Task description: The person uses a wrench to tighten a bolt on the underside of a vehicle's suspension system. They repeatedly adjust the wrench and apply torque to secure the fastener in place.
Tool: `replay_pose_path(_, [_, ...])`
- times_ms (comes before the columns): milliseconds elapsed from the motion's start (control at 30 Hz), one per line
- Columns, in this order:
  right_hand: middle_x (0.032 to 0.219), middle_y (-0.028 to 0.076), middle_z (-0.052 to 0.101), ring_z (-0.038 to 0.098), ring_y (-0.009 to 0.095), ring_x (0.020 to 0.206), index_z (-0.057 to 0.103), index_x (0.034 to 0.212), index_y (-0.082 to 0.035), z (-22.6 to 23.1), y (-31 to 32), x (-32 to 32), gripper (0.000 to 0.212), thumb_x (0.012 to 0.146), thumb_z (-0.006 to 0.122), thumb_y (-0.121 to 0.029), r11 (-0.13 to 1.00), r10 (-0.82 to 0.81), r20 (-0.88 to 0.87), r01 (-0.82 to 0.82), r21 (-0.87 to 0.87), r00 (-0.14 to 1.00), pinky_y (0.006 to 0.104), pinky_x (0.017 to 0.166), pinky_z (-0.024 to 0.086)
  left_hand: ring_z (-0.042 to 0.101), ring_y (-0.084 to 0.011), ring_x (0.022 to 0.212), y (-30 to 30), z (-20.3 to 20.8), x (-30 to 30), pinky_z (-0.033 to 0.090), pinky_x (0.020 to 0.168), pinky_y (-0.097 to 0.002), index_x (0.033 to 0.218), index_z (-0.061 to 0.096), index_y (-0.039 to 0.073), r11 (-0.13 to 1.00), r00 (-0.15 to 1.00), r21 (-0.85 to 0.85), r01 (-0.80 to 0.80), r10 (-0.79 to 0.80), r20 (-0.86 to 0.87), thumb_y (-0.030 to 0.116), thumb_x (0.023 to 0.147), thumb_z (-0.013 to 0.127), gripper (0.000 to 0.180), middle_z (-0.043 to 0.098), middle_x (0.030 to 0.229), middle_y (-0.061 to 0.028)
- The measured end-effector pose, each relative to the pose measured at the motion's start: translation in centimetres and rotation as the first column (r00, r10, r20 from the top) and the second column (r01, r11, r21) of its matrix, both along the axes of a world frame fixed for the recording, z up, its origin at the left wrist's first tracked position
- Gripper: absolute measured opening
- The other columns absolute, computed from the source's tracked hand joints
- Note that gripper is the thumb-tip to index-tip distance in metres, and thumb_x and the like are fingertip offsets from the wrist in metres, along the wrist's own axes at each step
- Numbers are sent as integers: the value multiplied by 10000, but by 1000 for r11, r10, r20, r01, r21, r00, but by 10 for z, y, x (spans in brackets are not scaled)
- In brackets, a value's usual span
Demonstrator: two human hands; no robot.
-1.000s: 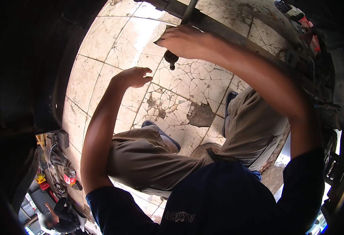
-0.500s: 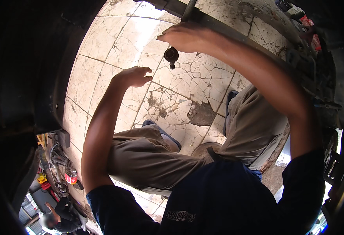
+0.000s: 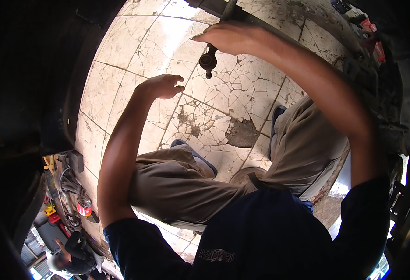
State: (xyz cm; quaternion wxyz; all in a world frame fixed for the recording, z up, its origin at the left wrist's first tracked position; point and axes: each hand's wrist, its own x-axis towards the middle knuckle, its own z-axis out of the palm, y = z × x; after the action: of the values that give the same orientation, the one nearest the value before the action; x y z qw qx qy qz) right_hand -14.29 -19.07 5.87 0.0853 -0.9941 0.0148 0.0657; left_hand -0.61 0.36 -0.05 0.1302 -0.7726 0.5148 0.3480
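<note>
A dark metal tie rod end (image 3: 208, 61) hangs over the cracked tiles, its round joint and short stud showing below my right hand (image 3: 230, 37). That hand is closed around its shank, with the index finger stretched out to the left. Above the hand, a dark rod (image 3: 229, 9) runs up to the top edge; my palm hides where the two meet. To the lower left, my left hand (image 3: 163, 87) is held in the air with nothing in it. Its fingers are bent and the thumb stands apart from them, a short way from the joint.
A dark beam (image 3: 261, 28) crosses behind my right hand. Black bodywork (image 3: 23, 84) borders the left side. At lower left are metal parts (image 3: 67, 186), a bottle with a red label (image 3: 84, 207) and a seated person (image 3: 76, 254). Red packages (image 3: 373, 35) lie at upper right.
My right hand has shifted slightly up and right, uncovering the neck of the tie rod end. My left hand has risen slightly, its fingers still apart. The view has shifted a little.
</note>
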Motion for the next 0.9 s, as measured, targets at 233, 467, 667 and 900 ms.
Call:
replay_pose_path(233, [1238, 146, 575, 581, 288, 1102, 511, 1314, -126, -12, -9, -1, 512, 867, 394, 93, 994, 101, 138, -106, 29, 985, 388, 922, 482, 551, -324, 1142, 0, -2, 2, 437, 962, -411, 1341, 449, 99, 1000, 1000, 21, 0, 0, -3, 397, 953, 472, 489, 564, 1250, -181])
replay_pose_path(467, [1237, 155, 577, 581, 292, 1101, 549, 1273, -99, -26, -10, 5, 513, 841, 383, 121, 986, 75, 195, -102, 135, 978, 388, 916, 480, 556, -318, 1136, 0, -3, 2, 440, 958, -409, 1342, 450, 100, 1000, 1000, 12, -8, 8, -12, 393, 950, 479, 490, 575, 1234, -179])
replay_pose_path(667, [1233, 138, 585, 552, 276, 1151, 569, 1249, -94, -21, 1, 3, 503, 818, 410, 112, 983, 122, 203, -147, 111, 972, 373, 986, 450, 567, -316, 1120, 3, -1, 2, 445, 952, -405, 1333, 457, 100, 1000, 1000, 19, -6, 5, 6, 392, 949, 479, 484, 588, 1220, -165])
replay_pose_path(900, [1241, 121, 584, 545, 268, 1163, 573, 1242, -91, -13, 4, 4, 509, 808, 410, 119, 995, 70, 110, -78, 69, 991, 369, 995, 442, 539, -297, 1165, -1, 0, -1, 432, 981, -395, 1349, 444, 121, 999, 1000, 34, -17, 16, 7, 416, 941, 471, 505, 573, 1253, -146])
